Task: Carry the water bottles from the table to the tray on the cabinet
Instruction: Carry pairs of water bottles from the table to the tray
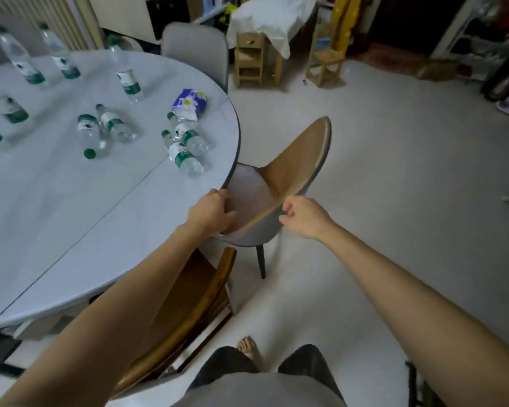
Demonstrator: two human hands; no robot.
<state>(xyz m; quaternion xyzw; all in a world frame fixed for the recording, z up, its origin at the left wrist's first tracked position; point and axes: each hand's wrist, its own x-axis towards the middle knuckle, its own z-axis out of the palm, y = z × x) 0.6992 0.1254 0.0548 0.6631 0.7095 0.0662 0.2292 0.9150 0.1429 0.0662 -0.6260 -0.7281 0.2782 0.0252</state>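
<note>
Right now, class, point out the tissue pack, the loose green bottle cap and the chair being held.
Tissue pack [189,104]: head view, blue printed top.
Green bottle cap [89,153]: head view, cap's top.
Chair [299,160]: head view, tan inner backrest.

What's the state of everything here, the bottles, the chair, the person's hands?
Left hand: grips the grey chair's seat edge.
Right hand: grips the chair's backrest rim.
Grey chair: tucked partly under the table, held by both hands.
Upright bottles: standing, capped, at the far side of the table.
Lying bottles: on their sides near the table's edge.
Tissue pack: lying on the table, open or not cannot be told.
Table: bottles not yet carried off.
</note>
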